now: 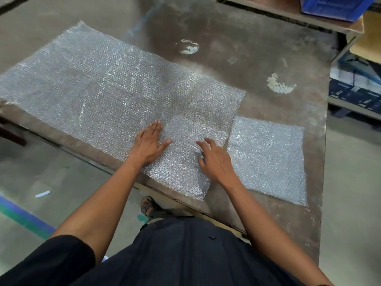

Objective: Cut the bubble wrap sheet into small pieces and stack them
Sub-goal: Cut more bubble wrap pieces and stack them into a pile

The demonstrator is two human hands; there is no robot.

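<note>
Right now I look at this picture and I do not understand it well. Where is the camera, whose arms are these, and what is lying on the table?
There is no machine here. The camera sits on a person's head and looks forward and down, so the two arms reaching in from the bottom are that person's own.

A large bubble wrap sheet lies spread over a worn table. The left hand rests flat on the sheet with straight fingers, holding it down. The right hand grips a pair of scissors; its fingers are curled round the handles, and the blades point into the sheet.

To the right lies a cut piece, a separate square of bubble wrap set apart from the sheet. Whether it is one piece or several stacked, I cannot tell.
</note>
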